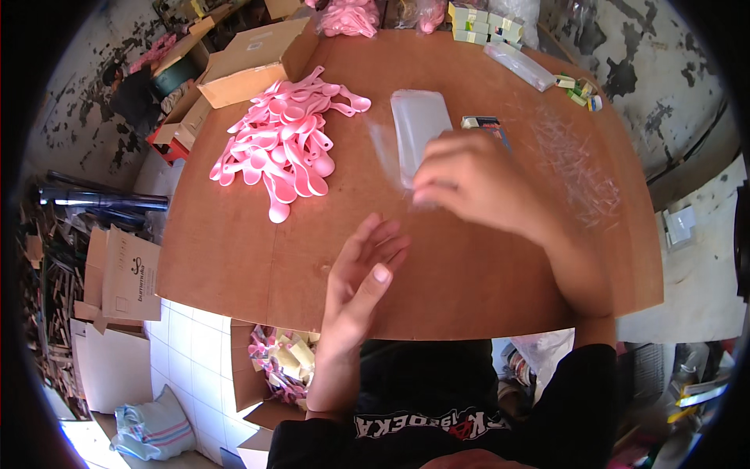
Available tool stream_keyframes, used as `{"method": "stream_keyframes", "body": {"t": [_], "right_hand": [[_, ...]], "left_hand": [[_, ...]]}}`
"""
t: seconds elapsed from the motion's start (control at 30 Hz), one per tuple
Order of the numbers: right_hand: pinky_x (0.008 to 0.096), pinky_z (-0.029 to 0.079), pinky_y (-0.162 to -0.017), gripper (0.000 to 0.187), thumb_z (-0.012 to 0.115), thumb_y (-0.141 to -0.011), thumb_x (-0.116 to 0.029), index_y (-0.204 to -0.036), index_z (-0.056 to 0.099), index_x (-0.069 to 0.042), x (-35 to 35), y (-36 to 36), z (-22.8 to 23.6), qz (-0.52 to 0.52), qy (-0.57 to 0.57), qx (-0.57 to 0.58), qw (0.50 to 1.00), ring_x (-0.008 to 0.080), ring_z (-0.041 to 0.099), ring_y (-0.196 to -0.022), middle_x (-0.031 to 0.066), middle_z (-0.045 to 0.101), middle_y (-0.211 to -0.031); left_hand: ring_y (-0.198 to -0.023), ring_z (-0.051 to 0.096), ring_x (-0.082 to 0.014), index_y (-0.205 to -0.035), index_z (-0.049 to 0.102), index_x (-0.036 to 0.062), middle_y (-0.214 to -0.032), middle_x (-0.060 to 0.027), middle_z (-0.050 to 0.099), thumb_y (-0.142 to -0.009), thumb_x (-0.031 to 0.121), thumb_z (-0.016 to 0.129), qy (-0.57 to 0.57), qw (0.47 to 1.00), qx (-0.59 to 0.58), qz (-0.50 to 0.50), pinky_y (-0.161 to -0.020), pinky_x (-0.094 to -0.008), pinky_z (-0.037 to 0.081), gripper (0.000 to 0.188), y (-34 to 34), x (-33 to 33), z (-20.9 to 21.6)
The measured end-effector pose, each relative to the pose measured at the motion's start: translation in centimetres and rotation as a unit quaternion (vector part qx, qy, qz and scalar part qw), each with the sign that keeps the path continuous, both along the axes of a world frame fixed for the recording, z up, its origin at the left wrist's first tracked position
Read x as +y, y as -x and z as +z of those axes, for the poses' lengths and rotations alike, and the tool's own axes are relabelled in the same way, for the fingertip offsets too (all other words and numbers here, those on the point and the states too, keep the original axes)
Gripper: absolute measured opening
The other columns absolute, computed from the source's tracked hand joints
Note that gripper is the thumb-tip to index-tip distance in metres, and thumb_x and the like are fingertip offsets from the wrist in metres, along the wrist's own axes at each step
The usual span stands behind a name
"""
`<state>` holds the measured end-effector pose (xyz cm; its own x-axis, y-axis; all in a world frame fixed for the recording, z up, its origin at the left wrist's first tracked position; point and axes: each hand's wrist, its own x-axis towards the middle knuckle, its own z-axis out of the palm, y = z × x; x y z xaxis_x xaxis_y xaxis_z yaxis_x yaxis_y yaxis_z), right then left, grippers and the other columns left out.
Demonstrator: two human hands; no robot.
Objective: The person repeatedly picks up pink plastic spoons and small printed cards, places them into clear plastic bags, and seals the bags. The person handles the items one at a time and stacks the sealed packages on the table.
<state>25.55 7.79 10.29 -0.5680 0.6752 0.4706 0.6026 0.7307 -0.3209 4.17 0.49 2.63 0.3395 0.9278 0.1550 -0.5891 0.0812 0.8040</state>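
Note:
My right hand (469,176) is closed in a pinch just over the near end of a stack of clear plastic bags (420,117). A thin, see-through bag (383,152), smeared by motion, trails left from its fingertips. Nearer to me, my left hand (363,270) is raised above the table with its palm turned inward, its fingers apart and nothing in it. To the left lies a heap of pink plastic measuring spoons (285,144). Partly hidden behind my right hand is a small dark-and-white box (484,123).
Clear thin plastic pieces (578,168) lie scattered on the brown table (234,266) at right. A cardboard box (258,59) stands far left, and small cartons (484,27) are stacked at the back. Below the near edge, an open carton (250,367) holds pink packs.

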Motion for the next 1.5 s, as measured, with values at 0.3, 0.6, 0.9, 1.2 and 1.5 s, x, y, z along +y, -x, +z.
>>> {"method": "stream_keyframes", "body": {"t": [0.3, 0.6, 0.9, 1.2, 1.5], "right_hand": [[0.0378, 0.05, -0.077, 0.01, 0.068, -0.074, -0.013, -0.082, 0.067, -0.008, -4.5, 0.4, -1.5, 0.064, -0.058, -0.031, 0.996, 0.0255, 0.06, -0.088, 0.0053, 0.06, -0.089], [0.0399, 0.05, -0.089, 0.037, 0.069, -0.08, -0.005, -0.116, 0.062, -0.001, 0.1, -11.3, -5.7, -0.232, -0.016, -0.133, 0.963, 0.0357, 0.061, -0.103, 0.016, 0.062, -0.119], [0.0315, 0.053, -0.072, 0.024, 0.065, -0.083, -0.003, -0.106, 0.068, -0.002, -3.0, -7.8, -2.3, -0.294, -0.081, -0.113, 0.946, 0.0289, 0.067, -0.086, 0.0146, 0.068, -0.092], [0.0261, 0.053, -0.068, 0.025, 0.065, -0.085, 0.005, -0.109, 0.068, 0.001, -8.1, -2.4, -3.3, -0.09, 0.103, 0.113, 0.984, 0.0158, 0.068, -0.076, 0.0126, 0.07, -0.091], [0.0261, 0.054, -0.078, 0.027, 0.067, -0.087, 0.0, -0.114, 0.067, -0.001, -9.5, -0.7, -6.2, -0.027, 0.21, 0.214, 0.954, 0.0171, 0.068, -0.094, 0.0155, 0.069, -0.108]], "left_hand": [[-0.113, 0.058, -0.0271, -0.138, 0.037, -0.0037, -0.131, -0.0191, 0.051, -0.097, 0.019, 0.051, 0.148, 0.971, -0.156, 0.108, -0.09, -0.0365, 0.052, 0.049, -2.9, 0.6, -0.6], [-0.123, 0.051, -0.0299, -0.143, 0.027, -0.001, -0.134, -0.0212, 0.048, -0.095, 0.006, 0.049, 0.219, 0.932, -0.264, 0.121, -0.1, -0.0432, 0.049, 0.054, -2.4, 1.3, -2.8], [-0.124, 0.051, -0.0302, -0.143, 0.025, -0.002, -0.138, -0.0241, 0.044, -0.091, -0.006, 0.053, 0.192, 0.941, -0.221, 0.168, -0.101, -0.041, 0.049, 0.059, -2.6, 1.1, -1.7], [-0.118, 0.056, -0.0233, -0.137, 0.036, 0.0002, -0.129, -0.0167, 0.054, -0.092, -0.006, 0.053, 0.184, 0.932, -0.246, 0.191, -0.099, -0.0356, 0.051, 0.049, -2.1, 1.1, -2.2], [-0.116, 0.057, -0.0212, -0.136, 0.037, -0.0019, -0.127, -0.0147, 0.056, -0.093, -0.003, 0.054, 0.159, 0.932, -0.258, 0.199, -0.099, -0.0334, 0.05, 0.047, -1.1, 1.3, -2.5]]}}
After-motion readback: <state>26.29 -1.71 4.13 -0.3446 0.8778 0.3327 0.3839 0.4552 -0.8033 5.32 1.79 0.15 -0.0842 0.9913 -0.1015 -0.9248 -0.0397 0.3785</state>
